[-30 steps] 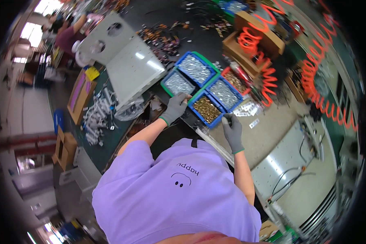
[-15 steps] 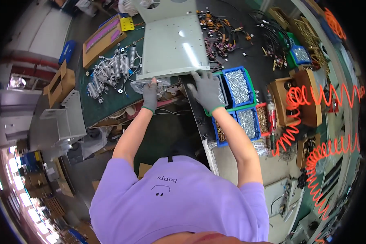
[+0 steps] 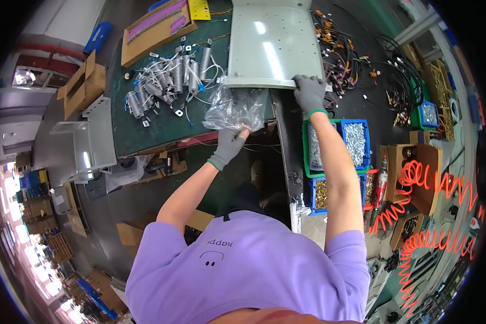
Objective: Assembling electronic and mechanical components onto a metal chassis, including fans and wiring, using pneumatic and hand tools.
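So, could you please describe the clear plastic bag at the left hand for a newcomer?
Find the large grey metal panel, top centre. Below its near edge, the grey-gloved left hand touches the crumpled plastic bag. Unlike the silvery metal coils to its left, it is transparent.

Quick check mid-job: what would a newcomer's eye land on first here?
Probably the big pale panel at top centre, with the gloved right hand at its near right corner. Just below it, the left hand touches a crumpled clear bag. The bright orange coiled hose stands out at far right.
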### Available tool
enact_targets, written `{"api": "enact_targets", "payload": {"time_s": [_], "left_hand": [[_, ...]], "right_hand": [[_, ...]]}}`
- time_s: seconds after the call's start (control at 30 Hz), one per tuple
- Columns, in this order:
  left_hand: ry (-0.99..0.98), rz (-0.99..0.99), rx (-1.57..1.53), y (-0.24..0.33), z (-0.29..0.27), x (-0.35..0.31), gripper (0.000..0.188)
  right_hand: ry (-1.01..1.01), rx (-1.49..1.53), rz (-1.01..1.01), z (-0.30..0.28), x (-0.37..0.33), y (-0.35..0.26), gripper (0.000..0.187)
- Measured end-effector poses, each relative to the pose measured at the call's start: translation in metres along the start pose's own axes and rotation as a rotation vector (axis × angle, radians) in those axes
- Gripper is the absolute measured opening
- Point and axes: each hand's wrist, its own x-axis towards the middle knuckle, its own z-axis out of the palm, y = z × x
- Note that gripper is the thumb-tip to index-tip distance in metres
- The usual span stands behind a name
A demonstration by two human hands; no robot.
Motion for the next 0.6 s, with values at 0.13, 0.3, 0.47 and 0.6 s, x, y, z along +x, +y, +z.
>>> {"api": "enact_targets", "payload": {"time_s": [0.13,0.3,0.47,0.6], "left_hand": [[0.024,0.291,0.184,-0.02,-0.03,0.019,0.02],[0.012,0.134,0.266,-0.02,-0.05,0.077,0.034],[-0.3,0.376,0.487,-0.043,-0.043,0.102,0.042],[-0.331,0.321,1.113,-0.029,-0.06,0.116,0.035]], "right_hand": [[-0.022,-0.074,-0.137,-0.023,0.004,-0.033,0.025],[-0.228,0.686,-0.76,-0.049,-0.064,-0.132,0.018],[-0.362,0.47,-0.41,0.059,-0.017,-0.121,0.026],[-0.478,0.23,-0.172,0.043,0.014,-0.104,0.022]]}}
